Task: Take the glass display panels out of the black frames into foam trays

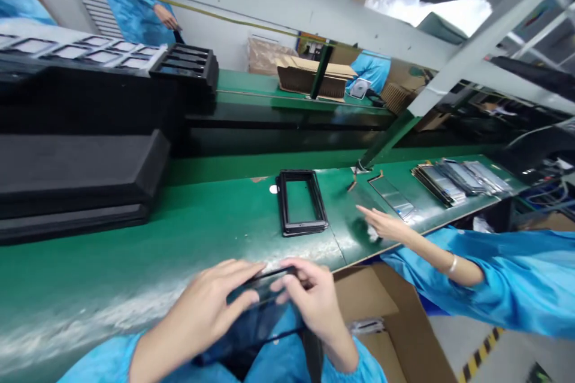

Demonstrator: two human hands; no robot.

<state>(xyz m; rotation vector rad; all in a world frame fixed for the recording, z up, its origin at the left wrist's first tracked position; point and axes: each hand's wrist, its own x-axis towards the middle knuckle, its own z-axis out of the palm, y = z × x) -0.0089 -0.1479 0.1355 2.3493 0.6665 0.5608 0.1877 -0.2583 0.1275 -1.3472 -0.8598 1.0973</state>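
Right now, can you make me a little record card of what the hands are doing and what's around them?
Left hand: gripping a dark flat panel
Right hand: gripping the same panel's upper edge
Nearest thing: black rectangular frame on the green workbench
Co-worker: hand in a blue sleeve, reaching over the bench near a shiny flat strip
Rest: stacked flat panels, black foam pads, cardboard box below the bench

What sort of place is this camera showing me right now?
Probably an electronics assembly line: a green workbench, a co-worker in a blue smock, and stacked phone-sized panels.
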